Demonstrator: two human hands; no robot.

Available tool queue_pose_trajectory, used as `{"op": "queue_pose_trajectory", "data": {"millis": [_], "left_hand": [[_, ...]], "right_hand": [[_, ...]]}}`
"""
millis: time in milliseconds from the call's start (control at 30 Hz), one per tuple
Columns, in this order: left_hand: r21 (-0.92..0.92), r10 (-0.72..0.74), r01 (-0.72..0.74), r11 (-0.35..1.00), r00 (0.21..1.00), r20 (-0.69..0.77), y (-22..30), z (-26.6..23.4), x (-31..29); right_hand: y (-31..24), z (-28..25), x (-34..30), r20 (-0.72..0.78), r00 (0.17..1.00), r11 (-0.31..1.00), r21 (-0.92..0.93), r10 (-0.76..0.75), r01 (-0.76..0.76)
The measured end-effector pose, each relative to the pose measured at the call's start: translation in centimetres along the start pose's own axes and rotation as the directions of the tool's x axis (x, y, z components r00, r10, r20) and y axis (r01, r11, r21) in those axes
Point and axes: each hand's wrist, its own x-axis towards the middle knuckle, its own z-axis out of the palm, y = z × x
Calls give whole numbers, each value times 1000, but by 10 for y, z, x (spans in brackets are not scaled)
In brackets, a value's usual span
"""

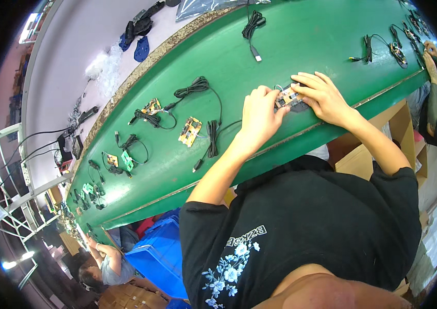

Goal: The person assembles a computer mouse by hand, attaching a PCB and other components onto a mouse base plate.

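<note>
Between my two hands is a tan circuit board (286,98) with dark and light components, lying over a black, flat-looking part (300,107) on the green bench. My left hand (259,114) grips the board's left edge, thumb on the near side and fingers curled at the far side. From the right, my right hand (323,98) closes on the board's other edge, its fingers partly covering it. A thin light wire shows at the far edge, next to my left fingertips. The fingers hide part of both pieces.
Left of my hands lie another tan board (190,132) and a black cable (213,139). More boards and cables line the green bench (259,77). A coiled cable (252,26) lies beyond. Co-workers sit at both ends. A blue crate (159,255) stands below the edge.
</note>
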Motion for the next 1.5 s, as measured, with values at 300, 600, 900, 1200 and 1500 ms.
{"op": "queue_pose_trajectory", "data": {"millis": [300,600,900,1200,1500], "left_hand": [[-77,-54,58,995,997,55,-7,-9,1],[-88,-35,38,995,999,31,-5,-6,2],[84,19,-31,996,989,145,6,-14,9],[352,170,-233,906,965,201,11,-9,13],[105,175,-181,978,983,63,7,-6,2]], "right_hand": [[-8,-17,6,68,995,992,113,-66,58],[21,-12,95,340,895,934,307,-289,185],[25,-12,84,316,898,944,224,-307,243],[8,-39,13,213,966,988,79,-146,132],[-7,-16,-4,-20,1000,999,42,9,-8]]}}
